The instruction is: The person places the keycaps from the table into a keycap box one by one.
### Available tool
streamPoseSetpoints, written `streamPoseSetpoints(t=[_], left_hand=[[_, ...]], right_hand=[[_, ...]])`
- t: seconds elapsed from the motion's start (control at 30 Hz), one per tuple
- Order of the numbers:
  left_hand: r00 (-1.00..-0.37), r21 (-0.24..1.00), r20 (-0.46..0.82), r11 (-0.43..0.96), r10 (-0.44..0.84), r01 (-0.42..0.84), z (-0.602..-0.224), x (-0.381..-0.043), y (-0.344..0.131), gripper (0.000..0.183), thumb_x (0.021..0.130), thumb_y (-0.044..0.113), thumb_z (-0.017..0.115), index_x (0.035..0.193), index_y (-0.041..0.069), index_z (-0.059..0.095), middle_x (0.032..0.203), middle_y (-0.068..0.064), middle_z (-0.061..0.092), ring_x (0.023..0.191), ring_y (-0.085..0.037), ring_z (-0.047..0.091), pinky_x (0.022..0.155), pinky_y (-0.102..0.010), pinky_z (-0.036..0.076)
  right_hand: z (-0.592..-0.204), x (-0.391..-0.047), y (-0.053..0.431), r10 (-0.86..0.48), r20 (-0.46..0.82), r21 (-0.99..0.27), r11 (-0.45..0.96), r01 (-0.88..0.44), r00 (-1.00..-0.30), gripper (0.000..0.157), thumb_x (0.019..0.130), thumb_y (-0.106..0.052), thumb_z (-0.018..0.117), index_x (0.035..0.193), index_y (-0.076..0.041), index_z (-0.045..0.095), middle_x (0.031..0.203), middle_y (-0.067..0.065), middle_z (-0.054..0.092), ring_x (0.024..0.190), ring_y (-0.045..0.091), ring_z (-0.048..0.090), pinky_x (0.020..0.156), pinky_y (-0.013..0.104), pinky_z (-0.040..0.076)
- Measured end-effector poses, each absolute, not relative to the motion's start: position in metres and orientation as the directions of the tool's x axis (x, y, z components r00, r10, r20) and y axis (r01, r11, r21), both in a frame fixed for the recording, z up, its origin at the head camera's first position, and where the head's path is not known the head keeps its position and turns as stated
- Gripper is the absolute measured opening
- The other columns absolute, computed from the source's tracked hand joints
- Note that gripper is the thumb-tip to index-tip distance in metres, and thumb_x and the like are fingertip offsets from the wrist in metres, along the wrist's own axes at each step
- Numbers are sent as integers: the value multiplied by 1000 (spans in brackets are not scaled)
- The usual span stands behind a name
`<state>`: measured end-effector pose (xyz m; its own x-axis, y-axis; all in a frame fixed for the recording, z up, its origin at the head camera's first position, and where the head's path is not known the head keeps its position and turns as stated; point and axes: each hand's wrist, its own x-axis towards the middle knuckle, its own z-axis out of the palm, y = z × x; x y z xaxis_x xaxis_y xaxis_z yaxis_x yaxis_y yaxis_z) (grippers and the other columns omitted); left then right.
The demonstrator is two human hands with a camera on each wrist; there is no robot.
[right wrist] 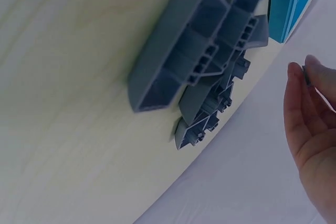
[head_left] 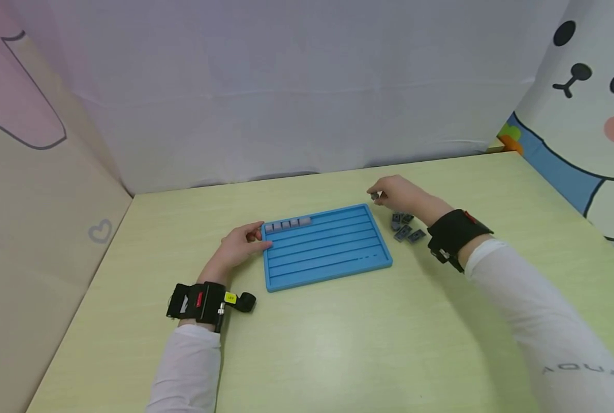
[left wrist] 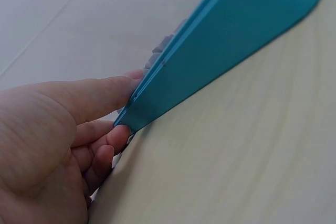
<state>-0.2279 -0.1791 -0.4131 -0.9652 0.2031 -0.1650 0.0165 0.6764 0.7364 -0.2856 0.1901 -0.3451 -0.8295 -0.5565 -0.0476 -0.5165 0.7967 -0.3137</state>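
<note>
Tray [head_left: 325,248], left hand [head_left: 238,245] gripping its nine-o'clock end, lay at eight o'clock from the right hand [head_left: 401,193], which pinched a grey piece [head_left: 374,196].

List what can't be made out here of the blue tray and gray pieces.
- Held piece: shape; too small in head view, mostly covered by the right hand in right wrist view.
- Row of pieces: any markings; too small in head view.
- Loose pieces: outer tops; turned away in right wrist view.
- Blue tray: one end; cut off by left wrist view's top edge.
</note>
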Motion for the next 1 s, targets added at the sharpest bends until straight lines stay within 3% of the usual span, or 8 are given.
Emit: streamPoseSetpoints(t=[0.27,0.57,0.83,1.0], left_hand=[[-964,743,-161,669,210,22,-415,-230,-180,67,88,26,67,145,4,38,101,-7,51,93,-23,44,83,-39,27],[-964,748,-154,663,216,29,-418,-228,-180,66,88,27,67,143,4,39,99,-6,50,92,-24,43,88,-45,23],[-966,745,-151,666,208,27,-418,-228,-180,66,88,26,67,143,4,40,98,-6,51,92,-25,43,91,-49,19],[-965,742,-151,670,214,32,-418,-228,-179,66,88,26,67,144,3,39,100,-6,51,92,-24,43,87,-45,23]], right_hand=[[-347,-286,191,-554,-27,-341,787,-514,-832,26,88,-2,63,113,4,62,106,19,62,94,33,62,84,42,49],[-353,-287,190,-583,-21,-346,767,-541,-812,23,86,5,62,108,5,64,103,20,61,92,33,61,82,42,50],[-354,-285,189,-570,-25,-393,761,-516,-821,14,86,3,62,95,-2,52,100,17,60,90,31,63,76,40,49],[-352,-284,187,-571,-48,-367,773,-517,-820,25,88,-4,63,113,0,59,105,18,62,92,31,62,80,41,49]])
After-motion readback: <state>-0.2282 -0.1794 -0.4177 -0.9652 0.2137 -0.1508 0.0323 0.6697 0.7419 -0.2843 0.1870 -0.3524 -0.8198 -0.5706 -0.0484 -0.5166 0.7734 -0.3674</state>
